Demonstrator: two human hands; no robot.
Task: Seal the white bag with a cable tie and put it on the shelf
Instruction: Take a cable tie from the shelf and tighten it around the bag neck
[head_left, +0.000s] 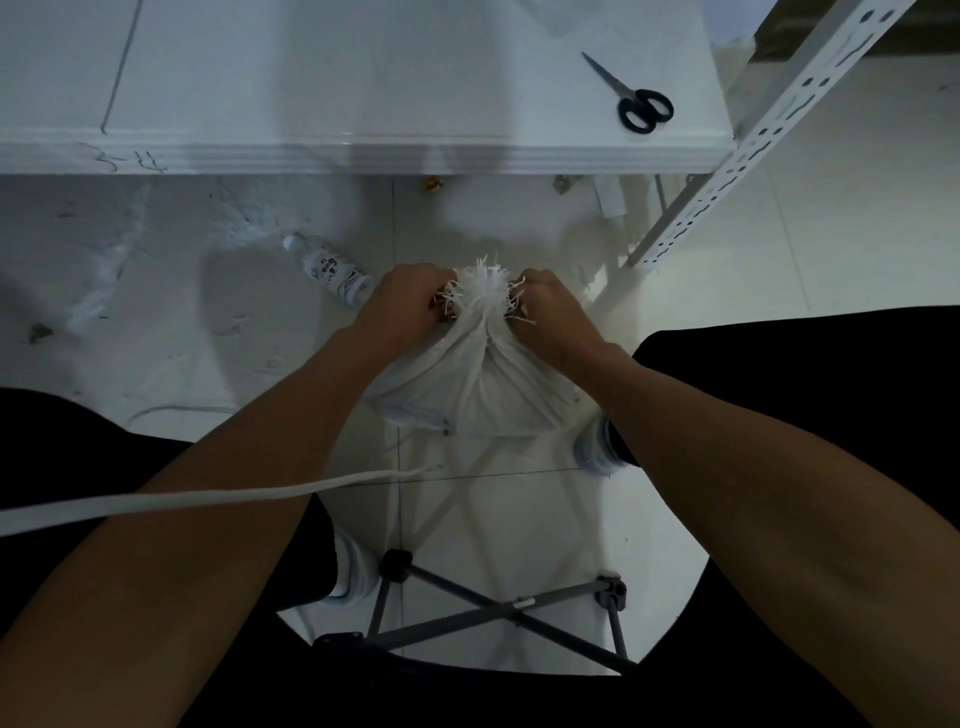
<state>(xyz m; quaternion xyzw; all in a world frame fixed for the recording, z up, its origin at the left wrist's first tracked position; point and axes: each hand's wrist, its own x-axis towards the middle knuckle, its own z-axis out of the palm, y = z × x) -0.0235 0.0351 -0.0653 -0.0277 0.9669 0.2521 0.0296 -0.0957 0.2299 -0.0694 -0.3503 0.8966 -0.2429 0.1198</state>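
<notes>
White woven bag (470, 384) stands on the tiled floor (727, 291) between the person's knees, just in front of the white table (363, 104). Long axis roughly vertical: gathered neck up, toward the camera, body flaring out below. Frayed white strands of the mouth (480, 286) stick up as a tuft at the top.

Neck sits directly between the two hands. Left hand (402, 304) on the left side of the neck, right hand (553, 314) on the right side, both touching the fabric just under the tuft. Both hands are curled closed around the bunched neck, fingers wrapped and squeezing it inward; fingertips hidden in the folds. Cable tie: cannot make one out.

Other items: black-handled scissors (636, 101) on the table's far right, blades closed, tips pointing away-left. Plastic bottle (330, 273) lying on the floor left of the left hand. Perforated white shelf upright (769, 119) at right. White cord (208, 499) crosses the left forearm.
</notes>
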